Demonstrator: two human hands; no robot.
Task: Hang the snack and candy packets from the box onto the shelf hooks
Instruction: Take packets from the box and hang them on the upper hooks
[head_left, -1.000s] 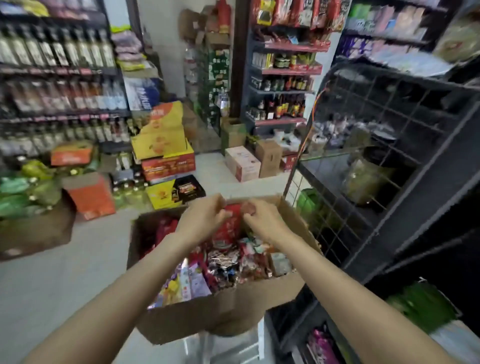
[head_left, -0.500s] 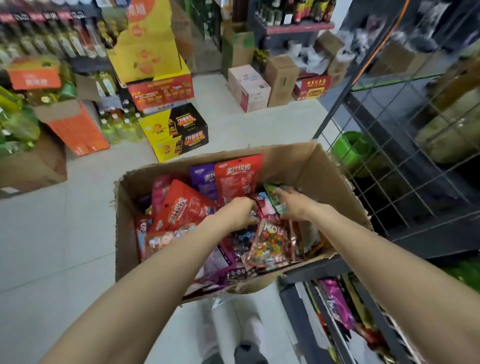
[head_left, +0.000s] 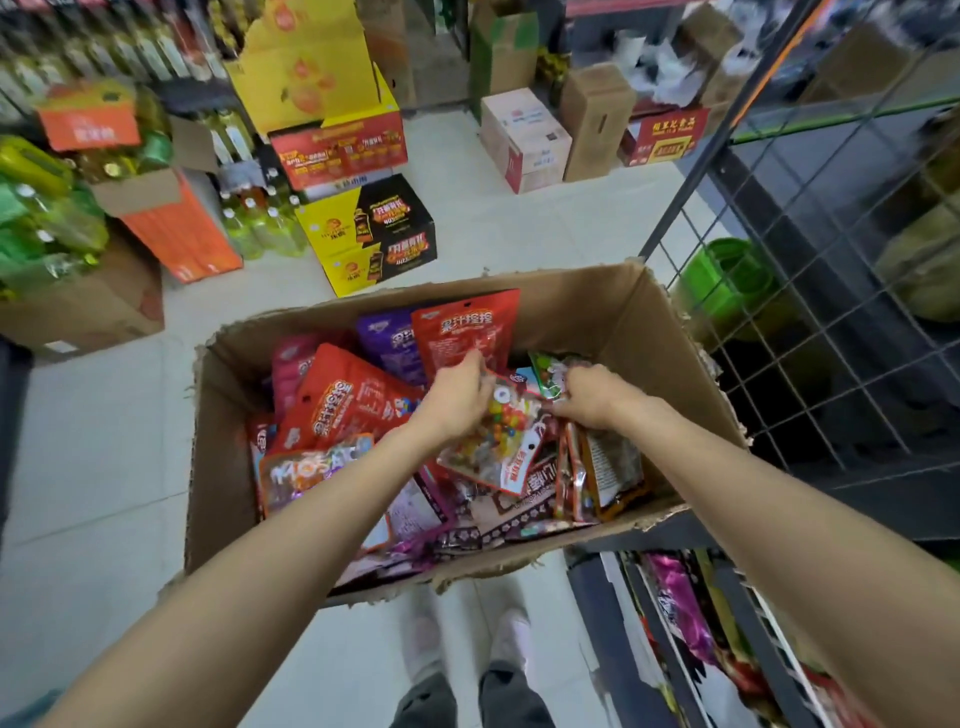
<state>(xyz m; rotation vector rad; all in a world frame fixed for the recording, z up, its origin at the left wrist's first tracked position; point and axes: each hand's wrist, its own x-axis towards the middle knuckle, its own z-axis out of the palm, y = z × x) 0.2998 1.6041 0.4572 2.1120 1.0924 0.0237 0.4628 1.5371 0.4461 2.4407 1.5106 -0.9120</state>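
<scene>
Candy packet (head_left: 497, 435): light, crinkly, slippery film; take it by the top edge near the hang hole.
Left hand (head_left: 460, 397): fingers curled, pinching the candy packet.
Right hand (head_left: 592, 397): curled on the packet's right edge.
Box (head_left: 587, 306): packed loose, so you lift gently.

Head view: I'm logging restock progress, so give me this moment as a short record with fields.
place: shop aisle, tiled floor
box: open cardboard box, full of packets
left hand: grip on clear candy packet
right hand: fingers curled among the packets at the same candy packet
rack: black wire rack to the right
hung now: none visible
</scene>
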